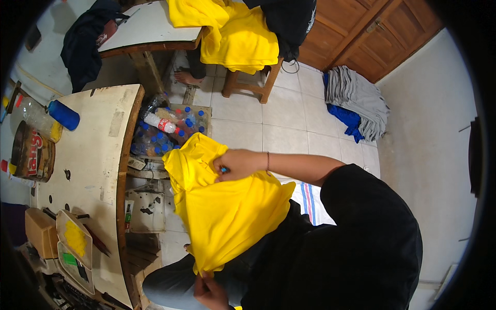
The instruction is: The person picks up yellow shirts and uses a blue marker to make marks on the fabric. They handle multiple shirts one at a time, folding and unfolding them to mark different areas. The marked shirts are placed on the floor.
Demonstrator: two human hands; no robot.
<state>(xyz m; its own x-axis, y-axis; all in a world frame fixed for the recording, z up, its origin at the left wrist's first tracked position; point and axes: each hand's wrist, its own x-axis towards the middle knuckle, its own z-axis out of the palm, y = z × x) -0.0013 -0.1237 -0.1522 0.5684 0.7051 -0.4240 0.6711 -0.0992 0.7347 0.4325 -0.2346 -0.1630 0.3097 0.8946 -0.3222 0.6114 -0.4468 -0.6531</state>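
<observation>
A bright yellow garment (227, 212) hangs in loose folds over my lap, its gathered upper part reaching toward the bottles. My left hand (211, 293) is closed on its lower edge, pinching the cloth between thumb and fingers. Across the upper part of the cloth lies my right hand (240, 164), fingers curled. A small blue thing (223, 169) shows between those fingers; most of it is hidden, so its kind cannot be made out.
At left stands a worn white table (88, 150) with a blue thread cone (64, 114), a jar (33, 154) and small trays (75, 237). Bottles (168, 126) fill a crate beyond. Another person sits behind yellow cloth (237, 44). Grey folded cloths (356, 98) lie by the wall.
</observation>
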